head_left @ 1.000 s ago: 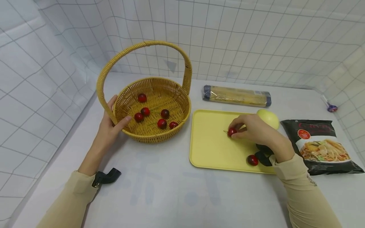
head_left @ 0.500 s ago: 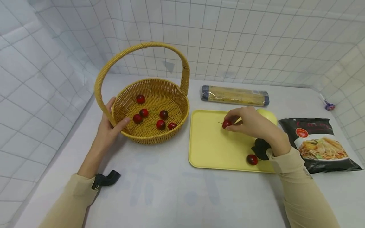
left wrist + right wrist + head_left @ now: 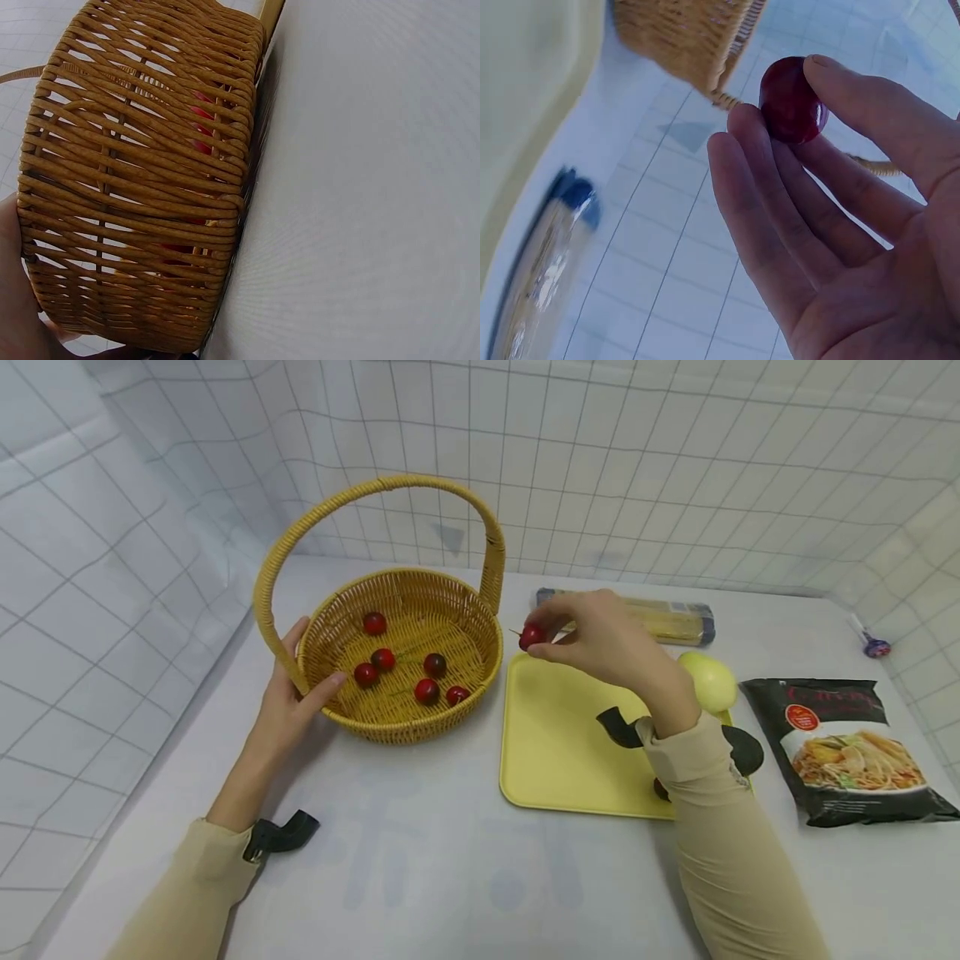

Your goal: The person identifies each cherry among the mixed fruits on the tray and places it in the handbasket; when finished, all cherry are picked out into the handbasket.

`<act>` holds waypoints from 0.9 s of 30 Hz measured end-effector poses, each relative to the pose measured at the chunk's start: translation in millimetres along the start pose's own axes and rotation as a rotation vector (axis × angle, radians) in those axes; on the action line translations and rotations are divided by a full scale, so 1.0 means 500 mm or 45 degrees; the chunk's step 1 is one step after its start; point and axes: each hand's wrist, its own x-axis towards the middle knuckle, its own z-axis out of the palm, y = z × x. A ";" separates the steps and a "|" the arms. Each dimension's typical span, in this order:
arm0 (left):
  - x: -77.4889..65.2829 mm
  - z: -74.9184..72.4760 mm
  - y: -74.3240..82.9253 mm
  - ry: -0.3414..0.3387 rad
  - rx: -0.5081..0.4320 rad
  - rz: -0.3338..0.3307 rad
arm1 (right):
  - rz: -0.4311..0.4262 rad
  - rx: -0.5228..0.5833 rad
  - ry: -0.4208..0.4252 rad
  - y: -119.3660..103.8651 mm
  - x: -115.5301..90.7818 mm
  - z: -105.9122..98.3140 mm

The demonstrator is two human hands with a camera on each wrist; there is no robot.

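Observation:
In the head view a yellow wicker basket [image 3: 401, 732] with a tall arched handle stands at the left, several dark red cherries [image 3: 427, 692] inside it. My left hand [image 3: 291, 706] grips its left rim, thumb over the inner side and fingers outside. Between thumb and fingertips, my right hand [image 3: 600, 639] pinches a cherry [image 3: 532, 637] with its stem pointing left, above the far left corner of the yellow tray [image 3: 570, 760]. The right wrist view shows the held cherry [image 3: 791, 105] up close. Another cherry [image 3: 662, 789] lies on the tray, partly hidden by my right sleeve.
Behind the tray lies a long clear packet [image 3: 667, 620] with dark blue ends, partly covered by my right hand. A pale green round fruit [image 3: 708, 681] is at the tray's right side. Farther right are a black noodle packet [image 3: 851, 752] and a wrapped lollipop [image 3: 876, 647].
My right hand has lifted the cherry from over the tray and carried it left and away from me, toward the basket. My left hand stays on the basket rim.

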 end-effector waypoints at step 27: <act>-0.001 -0.002 -0.001 -0.008 -0.009 -0.033 | 0.134 0.124 0.277 -0.023 0.076 0.102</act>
